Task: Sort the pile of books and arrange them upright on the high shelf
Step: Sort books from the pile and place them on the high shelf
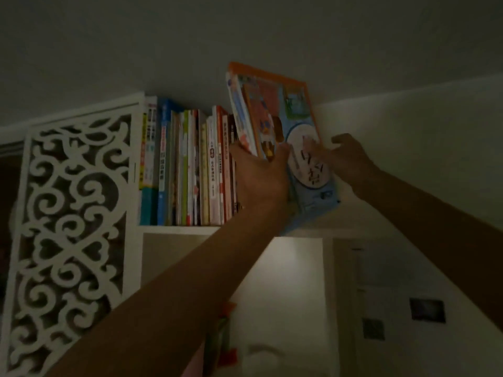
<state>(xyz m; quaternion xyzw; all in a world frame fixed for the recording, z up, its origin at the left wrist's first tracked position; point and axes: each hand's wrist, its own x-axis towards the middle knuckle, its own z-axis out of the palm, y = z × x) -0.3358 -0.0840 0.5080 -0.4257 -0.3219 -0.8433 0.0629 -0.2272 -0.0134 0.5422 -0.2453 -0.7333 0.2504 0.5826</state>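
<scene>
Dim under the ceiling, the high shelf (179, 229) carries upright books (187, 167); the left hand (261, 175) grips tilted picture books (283, 137) for insertion, while the right hand (348, 156), fingers loosely curled, steadies their cover.

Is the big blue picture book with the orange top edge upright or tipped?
Tipped: big blue picture book leans left, its top over the upright row of books.

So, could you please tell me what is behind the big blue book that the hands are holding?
Behind the blue book are two or three thinner tilted books, gripped with it by the left hand. The right hand touches its cover. Their covers are hidden.
</scene>
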